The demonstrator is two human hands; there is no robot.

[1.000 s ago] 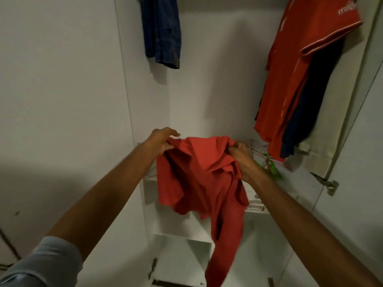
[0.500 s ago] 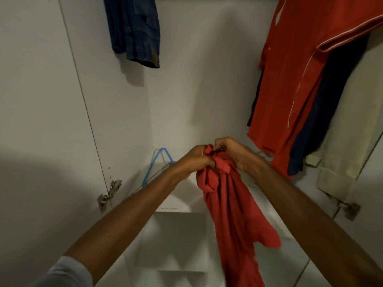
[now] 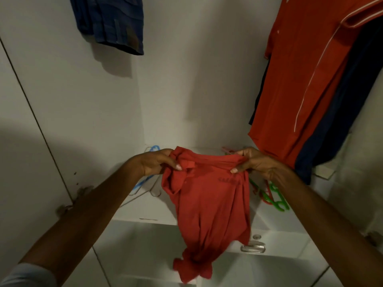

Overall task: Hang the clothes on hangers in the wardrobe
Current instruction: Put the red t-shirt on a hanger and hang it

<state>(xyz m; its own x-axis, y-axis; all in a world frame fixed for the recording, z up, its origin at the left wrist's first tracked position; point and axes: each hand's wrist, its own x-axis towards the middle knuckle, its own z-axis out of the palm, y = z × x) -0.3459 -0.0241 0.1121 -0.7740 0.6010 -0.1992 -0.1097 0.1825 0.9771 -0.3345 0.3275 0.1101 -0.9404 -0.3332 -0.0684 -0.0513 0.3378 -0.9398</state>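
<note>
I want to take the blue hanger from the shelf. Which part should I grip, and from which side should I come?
Grip the blue hanger by the arm that shows below the left hand, coming from the front left. It lies flat on the shelf, its top near the back wall. The left hand, now holding the red shirt with the right hand, is nearest but must release first.

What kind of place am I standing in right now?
Most likely the inside of a white fitted wardrobe in a home. Garments hang from above, such as a long red shirt with white piping, and loose green plastic hangers lie on the white shelf.
</note>
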